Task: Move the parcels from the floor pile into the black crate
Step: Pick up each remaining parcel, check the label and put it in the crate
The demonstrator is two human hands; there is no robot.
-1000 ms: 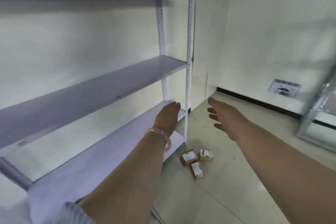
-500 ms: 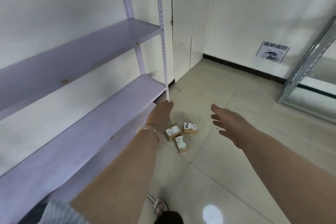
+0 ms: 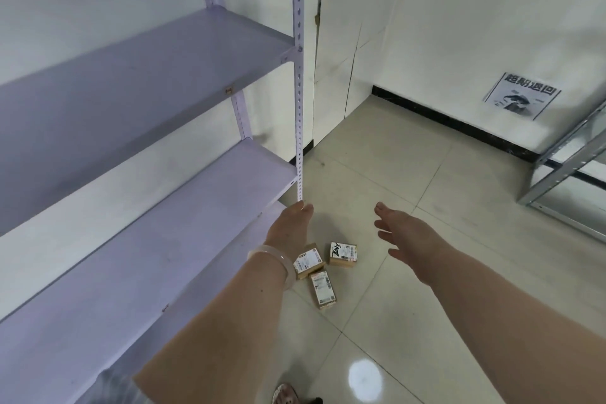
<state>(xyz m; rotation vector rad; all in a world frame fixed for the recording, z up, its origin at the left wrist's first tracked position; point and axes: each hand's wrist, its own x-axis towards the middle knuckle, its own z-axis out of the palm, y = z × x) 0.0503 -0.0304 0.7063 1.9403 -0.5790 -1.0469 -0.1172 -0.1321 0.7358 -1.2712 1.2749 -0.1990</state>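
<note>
Cardboard parcels (image 3: pixel 343 254), brown w/ white labels: qty 3, lying flat on the tiled floor (image 3: pixel 410 174) in a loose cluster just beside the foot of the lilac shelf unit (image 3: pixel 164 75). None lifted yet.

Change over the last sec:
- View has tipped down and moved in. The top shelf has left the frame, and the parcels now sit larger and closer to both hands.
- Left hand (image 3: pixel 290 229) and right hand (image 3: pixel 406 236) have stayed stretched fwd, fingers straight and apart, nothing held.
- Left wrist now overlaps the left-most parcel in view. No contact can be confirmed; the hand appears to be above the pile, not on it.

Meaning for the task: approx. at the approach stage, 0 of 3 moved. Next step is prob. to lower and grip a parcel. The parcels look small enough for one hand each. Black crate: not in view, so the drop-off position can't be judged.

Count, other items:
- Hands: 2, both empty.
- Bracelet (image 3: pixel 275 259): 1, pale, on left wrist.
- Shelf unit: 1, 3 boards visible, no goods seen on them.
- Grey metal rack (image 3: pixel 564 167): 1, at right, part visible.
- Poster (image 3: pixel 521 95): 1, low on far wall.
- Shoe (image 3: pixel 288 397): 1, at bottom edge.
</note>
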